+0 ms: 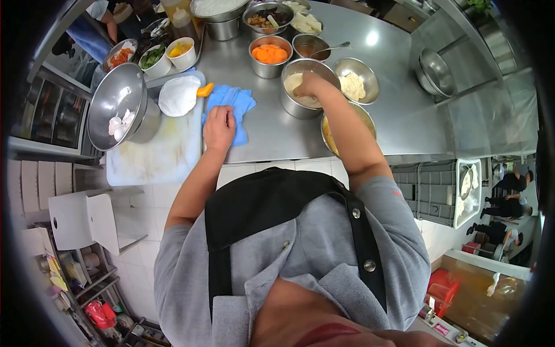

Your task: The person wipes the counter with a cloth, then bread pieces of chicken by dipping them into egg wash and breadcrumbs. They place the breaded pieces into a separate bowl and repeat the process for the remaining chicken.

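My left hand [219, 124] rests on a crumpled blue cloth [240, 101] at the counter's edge, its fingers curled together over the fabric. My right hand [310, 85] reaches down into a deep metal pot [300, 110] of pale, powdery or creamy stuff [293, 84]. The fingers look curled, and their tips are hidden. Just right of the pot stands a metal bowl [374, 87] of pale yellow crumbly food [352, 86]. Under my right forearm, a second bowl [370, 118] with something yellow is partly covered.
Left are a white cutting board [153, 165], a tilted steel bowl [107, 95] with white pieces, a white round sheet [178, 95] and an orange-yellow piece [205, 90]. Behind stand a pot of orange slices [270, 54] and a sauce bowl with a spoon [332, 50]. Other people are nearby.
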Tool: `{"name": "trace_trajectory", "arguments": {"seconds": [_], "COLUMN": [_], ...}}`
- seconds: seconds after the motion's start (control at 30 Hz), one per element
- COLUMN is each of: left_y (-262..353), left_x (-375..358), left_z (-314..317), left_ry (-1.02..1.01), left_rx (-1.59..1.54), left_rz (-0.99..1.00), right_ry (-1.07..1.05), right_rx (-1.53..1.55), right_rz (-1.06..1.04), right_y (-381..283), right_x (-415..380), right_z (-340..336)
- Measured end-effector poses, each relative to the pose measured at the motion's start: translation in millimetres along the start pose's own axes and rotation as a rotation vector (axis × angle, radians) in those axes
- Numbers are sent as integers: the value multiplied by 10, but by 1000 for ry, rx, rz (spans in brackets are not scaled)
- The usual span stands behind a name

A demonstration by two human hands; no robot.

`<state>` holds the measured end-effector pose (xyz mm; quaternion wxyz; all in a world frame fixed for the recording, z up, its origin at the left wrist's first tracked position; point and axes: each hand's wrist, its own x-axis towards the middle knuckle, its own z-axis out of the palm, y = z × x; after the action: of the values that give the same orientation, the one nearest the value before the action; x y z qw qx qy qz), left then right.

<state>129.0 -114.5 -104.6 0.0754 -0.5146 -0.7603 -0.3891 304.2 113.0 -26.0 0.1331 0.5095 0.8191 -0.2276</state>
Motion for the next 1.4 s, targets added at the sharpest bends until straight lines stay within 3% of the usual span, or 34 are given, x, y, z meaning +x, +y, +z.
{"name": "trace_trajectory", "arguments": {"seconds": [0.23, 0.33, 0.43, 0.53, 0.63, 0.73, 0.77, 0.87, 0.9, 1.0, 1.03, 1.17, 1.3, 1.4], "left_y": [1, 11, 6, -1, 10, 7, -5, 0, 11, 9, -3, -20, -4, 3], "left_x": [-11, 7, 18, 3, 9, -1, -13, 6, 13, 10, 0, -19, 1, -6], "left_z": [-16, -6, -7, -15, -16, -20, -18, -20, -17, 2, 4, 5, 19, 2], "left_ry": [8, 20, 58, 42, 39, 26, 21, 30, 36, 32, 26, 30, 16, 34], "left_rx": [8, 11, 17, 19, 15, 14, 25, 26, 19, 12, 11, 16, 23, 44], "left_rz": [8, 37, 63, 56, 55, 42, 43, 55, 63, 33, 38, 53, 33, 44], "right_ry": [-10, 83, 39, 208, 39, -47, -37, -33, -133, -88, 14, -227, -174, -160], "right_rx": [-98, -409, -299, -108, 333, -152, -115, 84, 330, -146, -293, 138, -90, -123], "right_rz": [-173, -234, -196, -331, -152, -303, -219, -285, -221, -407, -343, -218, -226, -384], "right_y": [161, 47, -75, 4, 18, 83, 93, 211, 116, 271, 396, 173, 152, 227], "right_x": [114, 157, 54, -98, -296, -82, -126, -29, -301, 28, 262, -42, 53, 195], "right_z": [-331, -195, -175, -319, -451, 16, -66, -363, -546, -226, 181, -447, -39, -171]}}
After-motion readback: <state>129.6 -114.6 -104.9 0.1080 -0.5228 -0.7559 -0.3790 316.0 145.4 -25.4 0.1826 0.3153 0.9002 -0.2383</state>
